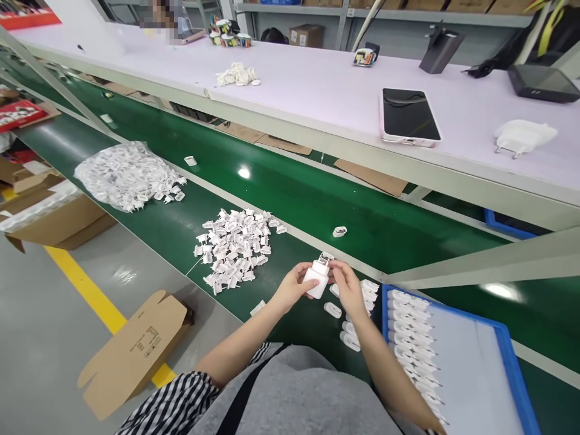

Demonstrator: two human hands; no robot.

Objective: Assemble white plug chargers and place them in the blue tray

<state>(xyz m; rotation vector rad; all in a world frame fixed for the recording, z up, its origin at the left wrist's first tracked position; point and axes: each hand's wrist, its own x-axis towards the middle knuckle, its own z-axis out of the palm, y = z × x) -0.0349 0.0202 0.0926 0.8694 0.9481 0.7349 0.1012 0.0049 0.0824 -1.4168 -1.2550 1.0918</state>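
My left hand [294, 287] is closed around a white charger [316, 281], thumb on its front face. At the charger's upper end sits a small white plug piece [324, 257] with metal showing. My right hand [348, 285] has its fingers closed at that end, on the plug piece; its fingertips are partly hidden. Beside the right hand, several white oval charger pieces [333, 310] lie on the green belt, some in rows partly behind the wrist. Left of my hands is a heap of small white plug pieces [238, 244].
A blue-rimmed tray [502, 333] holds rows of white chargers [410, 326] at right. A plastic bag of white pieces [129, 175] lies farther left. The raised shelf carries a phone [410, 115] and a white plug [524, 136]. A cardboard box [136, 353] stands at lower left.
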